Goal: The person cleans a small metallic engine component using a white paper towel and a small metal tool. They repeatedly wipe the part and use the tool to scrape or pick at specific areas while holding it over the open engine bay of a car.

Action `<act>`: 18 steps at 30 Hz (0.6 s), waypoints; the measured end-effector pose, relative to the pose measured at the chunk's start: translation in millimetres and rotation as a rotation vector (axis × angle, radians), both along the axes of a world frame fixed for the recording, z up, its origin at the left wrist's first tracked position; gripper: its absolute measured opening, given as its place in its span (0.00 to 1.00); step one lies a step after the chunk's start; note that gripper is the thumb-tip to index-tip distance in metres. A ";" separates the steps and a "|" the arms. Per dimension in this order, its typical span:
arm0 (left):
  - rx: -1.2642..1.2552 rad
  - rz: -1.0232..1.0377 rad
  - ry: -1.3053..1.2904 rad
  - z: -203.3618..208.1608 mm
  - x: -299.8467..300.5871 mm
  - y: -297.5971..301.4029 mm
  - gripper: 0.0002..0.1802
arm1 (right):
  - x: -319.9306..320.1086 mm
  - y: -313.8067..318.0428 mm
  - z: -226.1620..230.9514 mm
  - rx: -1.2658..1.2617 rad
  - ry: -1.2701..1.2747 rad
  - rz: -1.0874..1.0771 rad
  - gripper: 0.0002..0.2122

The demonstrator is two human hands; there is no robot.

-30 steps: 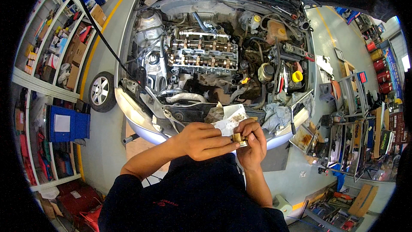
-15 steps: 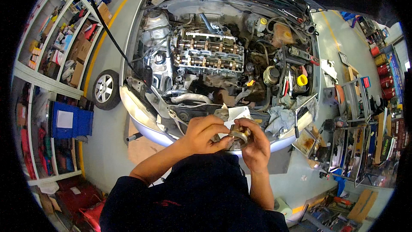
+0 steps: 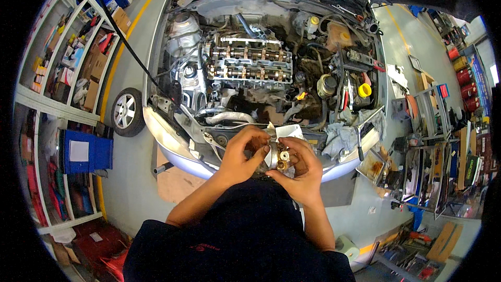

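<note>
A car engine (image 3: pixel 250 64) with exposed camshafts (image 3: pixel 249 54) fills the background, beyond the left hand (image 3: pixel 241 156) and right hand (image 3: pixel 303 171). Both are pinching a silver-and-brass-coloured metal part (image 3: pixel 282 156) between them, from opposite sides.

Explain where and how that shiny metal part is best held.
The metal part is probably best held by its outer edges, from opposite sides. Its left end looks rounded, giving the left hand a curved edge to pinch; its right end looks blockier, so the right hand could span it from the right.
</note>
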State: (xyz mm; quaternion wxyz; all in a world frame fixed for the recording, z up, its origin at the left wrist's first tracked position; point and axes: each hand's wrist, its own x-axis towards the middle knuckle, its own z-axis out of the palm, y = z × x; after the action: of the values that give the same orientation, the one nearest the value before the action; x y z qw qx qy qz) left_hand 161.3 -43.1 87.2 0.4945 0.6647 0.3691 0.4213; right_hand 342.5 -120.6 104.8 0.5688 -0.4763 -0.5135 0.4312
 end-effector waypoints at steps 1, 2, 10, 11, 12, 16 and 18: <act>-0.062 0.004 -0.006 -0.1 -0.8 -2.8 0.09 | 0.3 -1.1 -2.3 0.006 -0.040 -0.023 0.35; -0.123 0.008 -0.012 -0.1 -1.7 -5.2 0.09 | 0.7 -2.1 -3.7 0.012 -0.079 -0.048 0.35; -0.109 -0.172 0.023 14.3 -6.7 -13.7 0.08 | -1.0 -1.0 -2.1 0.049 -0.297 -0.212 0.30; -0.071 -0.176 0.054 16.1 -5.8 -12.9 0.08 | -1.4 -0.9 -2.8 0.049 -0.293 -0.213 0.30; -0.080 -0.167 0.047 16.4 -5.1 -12.8 0.09 | -1.7 -1.0 -1.8 0.032 -0.259 -0.198 0.30; -0.084 -0.132 0.038 16.5 -3.6 -11.7 0.09 | -1.6 -2.4 4.3 -0.011 -0.087 -0.136 0.31; -0.097 -0.131 0.040 17.3 -3.8 -10.9 0.09 | 1.5 -2.7 4.5 -0.023 -0.067 -0.104 0.31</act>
State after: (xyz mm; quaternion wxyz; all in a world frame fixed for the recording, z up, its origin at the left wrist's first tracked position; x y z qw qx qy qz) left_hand 157.5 -54.0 104.5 0.5451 0.6710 0.3545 0.3563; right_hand 344.0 -123.3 109.3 0.5672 -0.5231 -0.5019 0.3908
